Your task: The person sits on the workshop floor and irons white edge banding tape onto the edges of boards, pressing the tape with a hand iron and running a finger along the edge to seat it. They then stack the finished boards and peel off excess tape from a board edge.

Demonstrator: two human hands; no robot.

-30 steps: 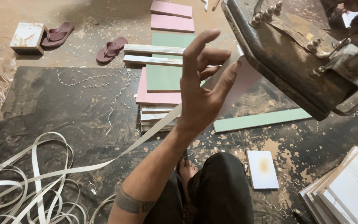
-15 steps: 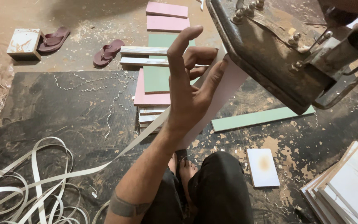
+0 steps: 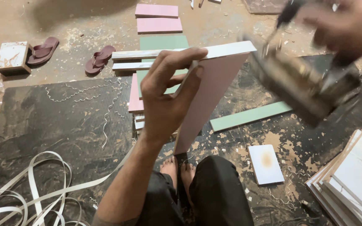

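We see soft, even light, faint shadows; the right hand (image 3: 348,29) and its tool (image 3: 302,86), perhaps metal, are motion-blurred.

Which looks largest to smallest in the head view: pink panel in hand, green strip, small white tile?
1. pink panel, gripped by the left hand; nearness to the camera enlarges it.
2. green strip on the floor.
3. small white tile.

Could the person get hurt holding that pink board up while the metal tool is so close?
Maybe. The left hand grips the top of the upright pink board, with fingertips over its edge, close to the blurred metal tool in the right hand, so fingers could get nicked. The bare feet sit right beneath the board; a slip could land on the toes.
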